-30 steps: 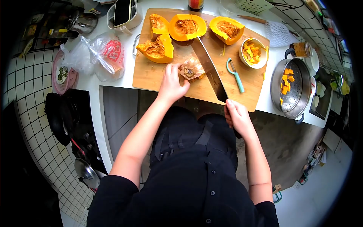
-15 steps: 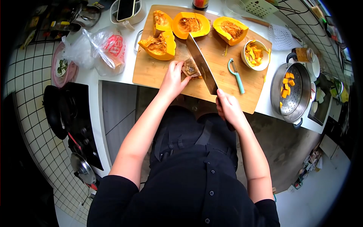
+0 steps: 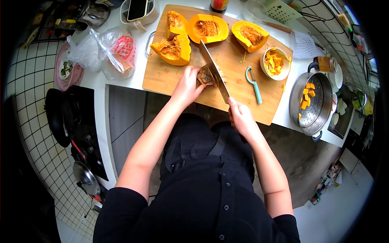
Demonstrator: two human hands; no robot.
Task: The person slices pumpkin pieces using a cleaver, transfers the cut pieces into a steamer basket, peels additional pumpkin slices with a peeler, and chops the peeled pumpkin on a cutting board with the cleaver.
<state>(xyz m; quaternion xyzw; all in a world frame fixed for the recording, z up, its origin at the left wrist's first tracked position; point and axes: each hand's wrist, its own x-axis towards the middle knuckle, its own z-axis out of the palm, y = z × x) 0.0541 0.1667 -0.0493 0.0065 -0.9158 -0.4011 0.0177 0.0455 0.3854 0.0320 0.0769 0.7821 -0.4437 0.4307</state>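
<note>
On the wooden cutting board [image 3: 162, 77], my left hand [image 3: 187, 86] pinches a pumpkin piece [image 3: 206, 75] with brown, rough skin facing up. My right hand [image 3: 242, 118] is wrapped round the handle of a wide kitchen knife [image 3: 214, 72], whose blade points away from me. The blade runs along the right side of the piece and hides part of it; whether it has entered the flesh I cannot tell. Several large pumpkin wedges [image 3: 208, 29] with stringy seed hollows lie at the back. A green peeler [image 3: 254, 86] rests to the right of the knife.
A white bowl [image 3: 265, 73] of peelings stands at the board's right. Beyond it sits a steel steamer pot [image 3: 298, 101] with orange cubes inside. Plastic bags [image 3: 117, 56] lie left of the board, near a black stove [image 3: 87, 133]. A jar [image 3: 219, 5] is at the back.
The knife and my right hand have shifted slightly left, bringing the blade closer over the pumpkin piece. My left hand keeps its hold. The whole view has tilted a little.
</note>
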